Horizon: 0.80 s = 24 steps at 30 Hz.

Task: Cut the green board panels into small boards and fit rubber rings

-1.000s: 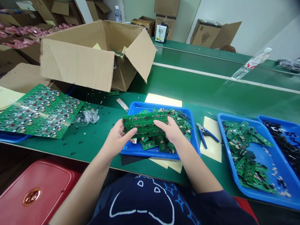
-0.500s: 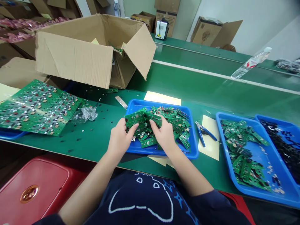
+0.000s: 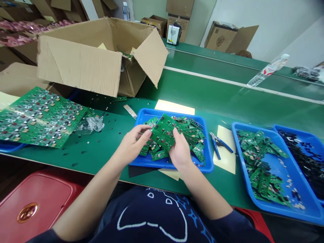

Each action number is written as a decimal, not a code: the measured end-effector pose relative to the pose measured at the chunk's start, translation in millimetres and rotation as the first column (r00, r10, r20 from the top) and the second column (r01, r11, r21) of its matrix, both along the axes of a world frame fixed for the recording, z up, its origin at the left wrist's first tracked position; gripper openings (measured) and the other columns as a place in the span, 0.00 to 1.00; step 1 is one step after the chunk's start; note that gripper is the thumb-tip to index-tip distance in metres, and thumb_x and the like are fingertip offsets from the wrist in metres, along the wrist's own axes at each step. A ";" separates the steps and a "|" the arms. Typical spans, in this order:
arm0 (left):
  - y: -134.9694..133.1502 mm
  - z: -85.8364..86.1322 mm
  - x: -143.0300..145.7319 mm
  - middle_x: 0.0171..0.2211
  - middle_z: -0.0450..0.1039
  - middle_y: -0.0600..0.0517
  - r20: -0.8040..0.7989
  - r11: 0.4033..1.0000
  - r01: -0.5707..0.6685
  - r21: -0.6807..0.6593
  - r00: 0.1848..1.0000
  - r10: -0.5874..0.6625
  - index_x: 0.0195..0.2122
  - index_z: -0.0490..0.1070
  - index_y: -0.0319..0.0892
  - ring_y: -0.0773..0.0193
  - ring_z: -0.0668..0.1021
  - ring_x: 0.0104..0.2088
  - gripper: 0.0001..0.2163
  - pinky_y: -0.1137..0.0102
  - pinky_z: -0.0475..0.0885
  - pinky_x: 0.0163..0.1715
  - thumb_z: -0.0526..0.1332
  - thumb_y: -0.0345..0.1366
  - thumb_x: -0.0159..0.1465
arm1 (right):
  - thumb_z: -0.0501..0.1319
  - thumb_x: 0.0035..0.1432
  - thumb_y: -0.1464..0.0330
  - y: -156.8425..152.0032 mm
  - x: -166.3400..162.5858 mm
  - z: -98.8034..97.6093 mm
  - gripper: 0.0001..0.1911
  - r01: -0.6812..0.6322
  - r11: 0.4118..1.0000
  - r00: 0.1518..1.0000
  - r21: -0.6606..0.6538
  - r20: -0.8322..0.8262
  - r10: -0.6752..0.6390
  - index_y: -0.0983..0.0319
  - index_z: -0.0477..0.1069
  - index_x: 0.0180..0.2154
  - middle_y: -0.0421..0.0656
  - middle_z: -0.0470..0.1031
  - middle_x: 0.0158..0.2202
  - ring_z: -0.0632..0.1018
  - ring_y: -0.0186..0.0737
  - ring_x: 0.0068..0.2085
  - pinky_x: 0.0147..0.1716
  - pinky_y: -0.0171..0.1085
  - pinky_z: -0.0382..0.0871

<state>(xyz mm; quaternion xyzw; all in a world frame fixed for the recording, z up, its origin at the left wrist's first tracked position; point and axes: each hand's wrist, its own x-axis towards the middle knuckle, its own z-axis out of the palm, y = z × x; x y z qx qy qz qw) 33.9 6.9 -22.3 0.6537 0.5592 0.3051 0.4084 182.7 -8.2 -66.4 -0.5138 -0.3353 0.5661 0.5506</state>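
Observation:
Both hands meet over a blue tray piled with small green circuit boards. My left hand and my right hand grip a green circuit board piece between them, tilted, just above the pile. Fingers of both hands are closed on its edges. Loose snapped boards lie under and to the right of it.
A large green panel of boards lies at the left, beside crumpled plastic wrap. An open cardboard box stands behind. Blue cutters rest on yellow paper. Two more blue trays sit at the right. A red stool is near left.
The long strip held a second ago was lowered into the tray and bent; now the hands hold a shorter, tilted piece of board above the pile.

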 end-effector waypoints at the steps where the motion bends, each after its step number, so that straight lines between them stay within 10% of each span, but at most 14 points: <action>1: -0.1 0.8 4.4 0.35 0.72 0.48 0.130 0.996 0.033 -0.083 0.991 -0.022 0.42 0.67 0.40 0.57 0.77 0.34 0.22 0.64 0.75 0.29 0.53 0.53 0.58 | 0.50 0.58 0.52 -2.6 -1.5 1.6 0.27 -0.047 0.998 0.999 0.052 0.021 0.046 0.59 0.61 0.54 0.48 0.71 0.50 0.72 0.48 0.51 0.46 0.48 0.70; 8: 3.0 8.5 8.7 0.24 0.66 0.54 0.178 0.969 0.190 -0.158 0.971 -0.161 0.28 0.66 0.41 0.65 0.72 0.24 0.12 0.71 0.71 0.20 0.60 0.45 0.56 | 0.52 0.58 0.53 0.7 31.1 28.4 0.23 -0.313 0.933 0.894 0.177 0.385 0.227 0.59 0.63 0.49 0.43 0.73 0.34 0.74 0.40 0.35 0.33 0.38 0.69; 12: 2.7 5.1 8.4 0.20 0.61 0.57 -0.028 0.942 0.333 -0.038 0.942 -0.334 0.23 0.64 0.42 0.67 0.68 0.23 0.11 0.73 0.67 0.21 0.59 0.43 0.57 | 0.49 0.61 0.55 11.9 44.3 40.6 0.18 -0.589 0.807 0.581 0.042 0.717 0.387 0.60 0.68 0.32 0.39 0.66 0.21 0.69 0.37 0.25 0.25 0.35 0.60; 17: 0.0 -1.2 16.8 0.23 0.62 0.56 -0.057 0.965 0.226 -0.136 0.970 -0.236 0.25 0.62 0.43 0.66 0.72 0.18 0.12 0.72 0.65 0.14 0.57 0.45 0.58 | 0.46 0.64 0.57 14.1 34.5 33.6 0.20 -0.492 0.870 0.219 -0.005 0.967 0.130 0.61 0.63 0.27 0.40 0.67 0.19 0.68 0.37 0.21 0.22 0.34 0.51; 24: -0.4 -1.6 25.9 0.23 0.67 0.53 -0.264 0.987 0.143 -0.066 0.952 -0.156 0.26 0.62 0.42 0.63 0.73 0.16 0.10 0.70 0.65 0.16 0.54 0.43 0.61 | 0.44 0.64 0.55 11.9 21.9 17.9 0.22 -0.311 0.950 0.055 0.021 0.998 -0.004 0.63 0.66 0.32 0.47 0.72 0.21 0.73 0.42 0.22 0.21 0.34 0.52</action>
